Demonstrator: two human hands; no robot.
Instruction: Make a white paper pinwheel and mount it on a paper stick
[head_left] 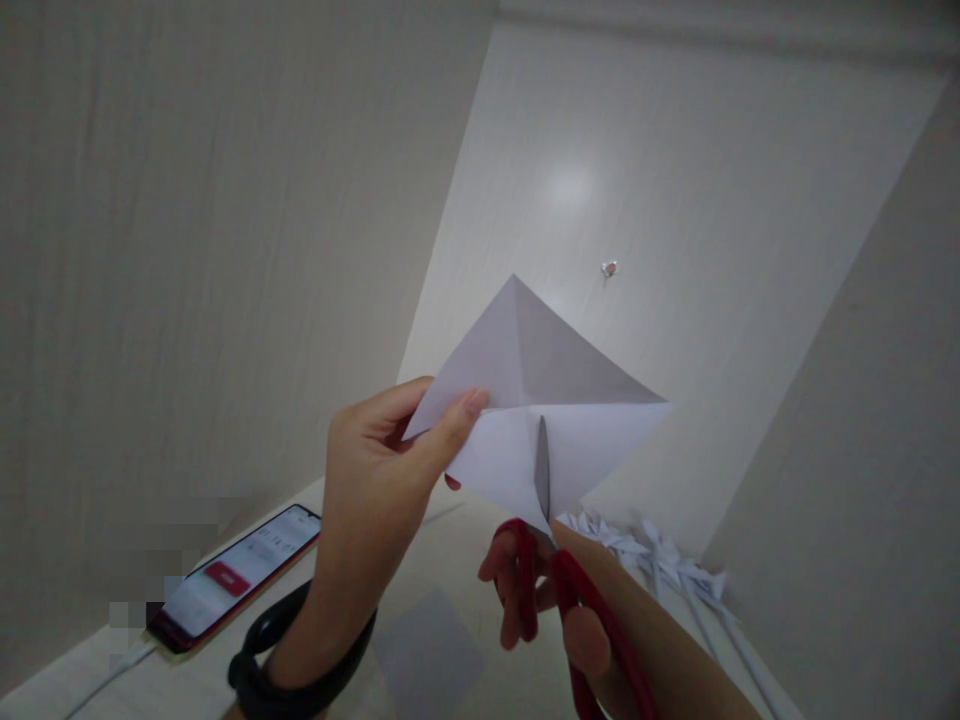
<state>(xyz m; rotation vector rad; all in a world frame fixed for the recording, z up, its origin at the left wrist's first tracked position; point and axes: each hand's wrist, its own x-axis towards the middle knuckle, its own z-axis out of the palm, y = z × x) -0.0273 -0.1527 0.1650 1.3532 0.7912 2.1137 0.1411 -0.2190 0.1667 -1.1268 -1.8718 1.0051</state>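
Observation:
A creased square of white paper (585, 370) is held up in front of me, one corner pointing upward. Its left corner is pinched between the thumb and fingers of my left hand (382, 470), which wears a black band (300, 650) at the wrist. Red-handled scissors (600, 610) are in my right hand (585, 640), fingers and thumb through the loops. One grey blade lies across the lower half of the paper, pointing up toward its centre. The other blade is hidden behind the sheet.
A phone (247, 570) with a lit screen lies at the left, a white cable (112, 680) plugged into it. Another paper square (431, 650) lies on the white surface below. Folded paper shapes on white sticks (675, 570) are at the right. Pale panels rise behind, with a small hook (610, 269).

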